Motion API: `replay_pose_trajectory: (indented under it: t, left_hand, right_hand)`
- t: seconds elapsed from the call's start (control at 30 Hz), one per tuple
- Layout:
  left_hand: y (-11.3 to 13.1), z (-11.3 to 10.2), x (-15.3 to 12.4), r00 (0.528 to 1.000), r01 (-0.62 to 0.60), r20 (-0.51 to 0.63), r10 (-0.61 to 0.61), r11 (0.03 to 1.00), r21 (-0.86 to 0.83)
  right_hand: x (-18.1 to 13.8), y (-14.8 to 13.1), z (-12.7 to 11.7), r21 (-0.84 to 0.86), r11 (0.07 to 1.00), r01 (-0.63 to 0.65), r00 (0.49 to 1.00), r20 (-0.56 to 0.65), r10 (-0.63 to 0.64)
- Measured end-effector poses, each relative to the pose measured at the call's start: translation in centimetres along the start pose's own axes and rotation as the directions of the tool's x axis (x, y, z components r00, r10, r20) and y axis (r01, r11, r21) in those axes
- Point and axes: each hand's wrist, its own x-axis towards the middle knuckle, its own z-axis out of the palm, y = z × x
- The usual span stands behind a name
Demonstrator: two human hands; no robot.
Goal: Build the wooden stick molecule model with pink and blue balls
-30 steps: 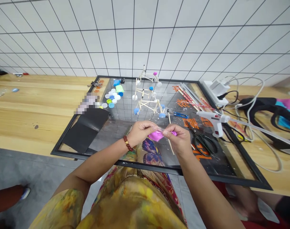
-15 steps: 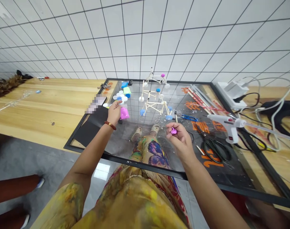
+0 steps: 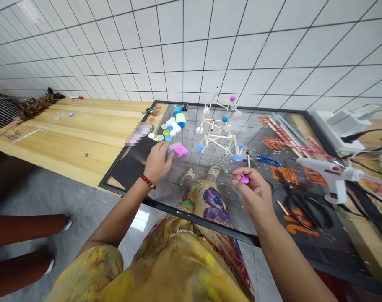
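My left hand [image 3: 157, 161] reaches to the left part of the glass board [image 3: 128, 193] and pinches the clear wrap of a pink clay packet [image 3: 180, 149], which rests low on the glass beside a pile of bottle caps [image 3: 170, 127]. My right hand [image 3: 255, 191] hovers over the middle of the board, thumb and fingers closed on a small purple clay piece [image 3: 244, 179]. A stick model with coloured caps at its joints [image 3: 219, 130] stands just beyond both hands.
A white glue gun [image 3: 331, 176], black scissors [image 3: 307, 207], a blue-handled tool [image 3: 266, 160] and loose sticks lie at the right. A black sheet [image 3: 131, 165] lies under my left wrist. Cables and a power strip [image 3: 341, 121] sit far right. Another person's legs [image 3: 21, 235] are at the left.
My hands came apart from the middle. The left one carried the pink packet left toward the caps and lowered it onto the glass; the right one kept the small purple piece.
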Motion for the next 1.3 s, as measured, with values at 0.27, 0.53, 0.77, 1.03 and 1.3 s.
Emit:
replay_pose_trajectory:
  t: [0.27,0.53,0.77,1.03,1.3]
  left_hand:
    - [-2.2,-2.4,-7.0,0.990,0.101,0.056,-0.133,0.912,0.398]
    - [-3.4,-2.8,-9.4,0.961,0.203,0.076,-0.267,0.863,0.462]
    - [-2.0,-3.8,-11.5,0.965,0.124,0.142,-0.221,0.861,0.493]
    - [2.1,-3.8,-10.9,0.998,-0.058,0.056,0.043,0.949,0.311]
    - [9.7,3.1,-4.2,0.652,-0.758,0.050,0.757,0.651,0.041]
  right_hand:
    - [-0.6,-0.3,0.4,-0.062,0.998,-0.008,0.999,0.034,0.010]
    - [-0.6,-0.1,0.3,-0.128,0.992,0.013,0.999,0.044,-0.007]
    - [-0.6,-0.1,0.4,-0.158,0.987,0.001,0.999,0.032,0.004]
    - [-0.7,0.2,0.8,-0.163,0.986,-0.028,0.992,0.118,0.047]
    - [-0.2,1.0,1.0,-0.011,0.996,-0.084,0.992,0.094,0.084]
